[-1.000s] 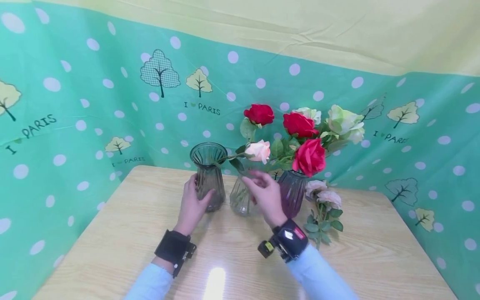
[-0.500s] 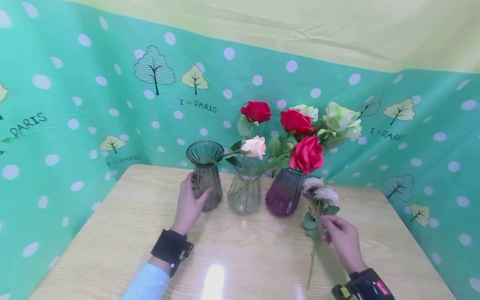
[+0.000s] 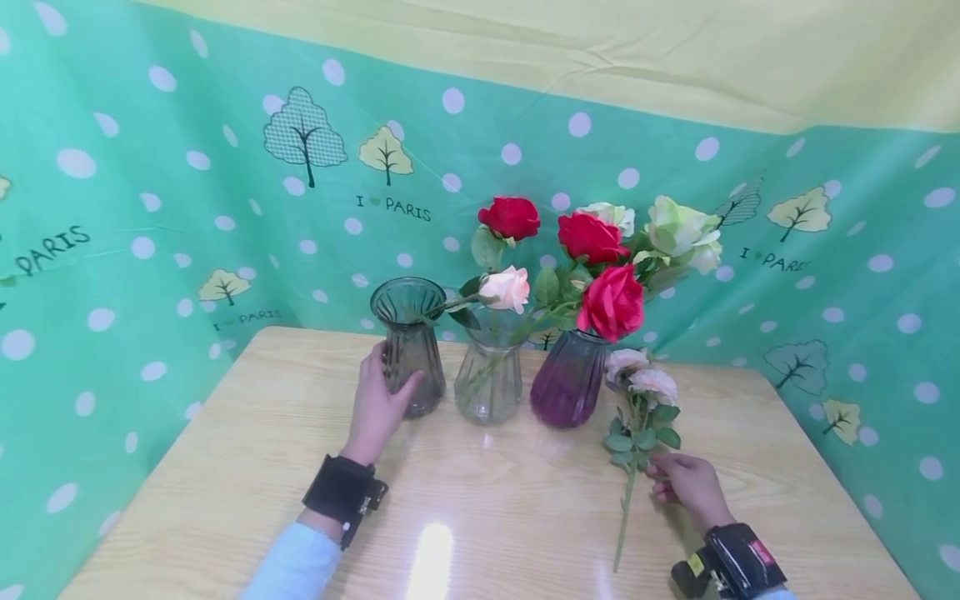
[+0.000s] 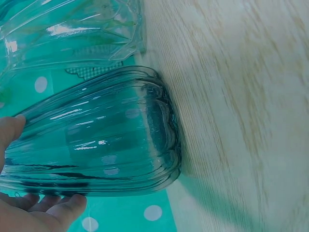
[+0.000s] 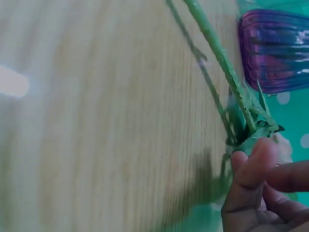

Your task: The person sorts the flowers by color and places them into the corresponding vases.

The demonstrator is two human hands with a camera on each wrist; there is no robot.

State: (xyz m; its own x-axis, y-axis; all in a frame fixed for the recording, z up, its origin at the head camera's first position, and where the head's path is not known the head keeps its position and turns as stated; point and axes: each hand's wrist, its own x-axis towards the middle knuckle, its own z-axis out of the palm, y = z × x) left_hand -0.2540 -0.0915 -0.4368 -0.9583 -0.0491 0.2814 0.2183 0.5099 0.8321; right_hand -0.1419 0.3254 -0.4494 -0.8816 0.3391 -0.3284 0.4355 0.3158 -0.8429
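Observation:
My left hand [image 3: 377,407] holds the dark grey ribbed glass vase [image 3: 420,367] round its body, thumb on one side and fingers on the other. In the left wrist view the base of this vase [image 4: 120,140] stands on the table. At the right, a spray of pale pink roses [image 3: 654,385] lies on the table, stem towards the front. My right hand [image 3: 697,490] is at its lower leaves. In the right wrist view, the thumb and a finger pinch a leaf beside the green stem [image 5: 219,55]. A light pink rose [image 3: 506,289] leans across the clear vase [image 3: 487,392], its stem reaching into the grey vase.
Right of the clear vase stands a purple glass vase [image 3: 567,392]. Red roses [image 3: 612,302] and whitish-green roses [image 3: 678,227] rise above these two vases. A green printed curtain [image 3: 187,167] hangs close behind the wooden table [image 3: 510,508].
My right hand has moved from beside the light pink rose and clear vase to the pale pink roses at the right, then slightly down their stem. The left hand keeps holding the grey vase.

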